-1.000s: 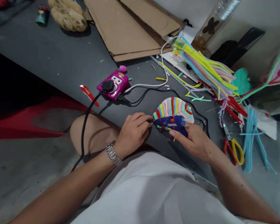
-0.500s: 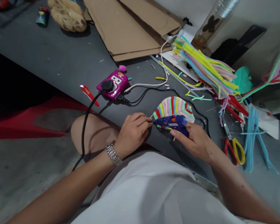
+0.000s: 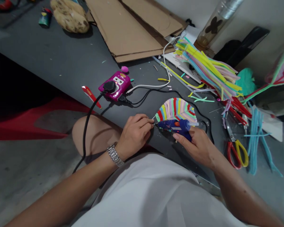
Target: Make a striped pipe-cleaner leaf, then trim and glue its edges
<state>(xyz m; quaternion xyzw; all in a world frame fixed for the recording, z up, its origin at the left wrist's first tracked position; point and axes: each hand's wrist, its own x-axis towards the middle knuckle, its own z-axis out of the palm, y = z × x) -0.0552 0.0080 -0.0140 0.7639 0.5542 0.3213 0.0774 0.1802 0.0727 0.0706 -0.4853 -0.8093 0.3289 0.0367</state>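
Note:
My right hand [image 3: 198,143] is wrapped round the handle of a blue glue gun [image 3: 171,125], whose nozzle points left. A clear glue stick [image 3: 193,124] juts from its back end. My left hand [image 3: 138,132] is closed in a pinch on a thin wire [image 3: 153,117], right at the nozzle. Just beyond the gun, a rounded piece covered in striped pipe cleaners [image 3: 174,106] lies on the table; the gun hides its lower part. Whether the wire is joined to that piece, I cannot tell.
A purple power socket [image 3: 117,83] with a black plug and cables sits left. A red cutter [image 3: 91,96] lies near the edge. Scissors [image 3: 236,153], blue pipe cleaners [image 3: 255,142] and a multicoloured bundle [image 3: 205,64] are right. Cardboard sheets [image 3: 134,34] lie at the back.
The glue gun has tilted slightly, its back end now a little lower, covering more of the striped piece's lower edge. My left hand stays in nearly the same place.

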